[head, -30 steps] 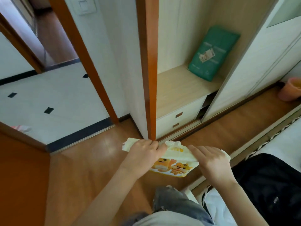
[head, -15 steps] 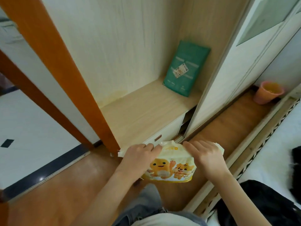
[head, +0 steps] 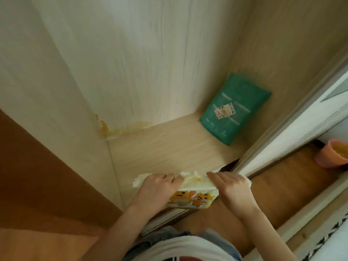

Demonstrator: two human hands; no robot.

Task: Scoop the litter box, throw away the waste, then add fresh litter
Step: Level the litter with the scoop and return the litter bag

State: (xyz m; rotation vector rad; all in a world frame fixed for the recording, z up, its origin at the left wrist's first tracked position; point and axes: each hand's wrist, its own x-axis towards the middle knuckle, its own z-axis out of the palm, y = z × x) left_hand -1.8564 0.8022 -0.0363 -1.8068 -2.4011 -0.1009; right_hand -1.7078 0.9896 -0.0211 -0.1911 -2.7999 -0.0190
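Both hands grip a yellow pack (head: 190, 196) with cartoon animals, text unreadable: left hand (head: 156, 187) and right hand (head: 230, 187) curled on its top, over the shelf (head: 169, 147) edge. Green bag (head: 235, 108) leans at back, label illegible; pink cup (head: 333, 154) right.

soft daylight, motion blur, wide-angle edge distortion

Packet (head: 195, 193) between both hands, before shelf (head: 169, 147); package (head: 233, 112) at shelf's back right
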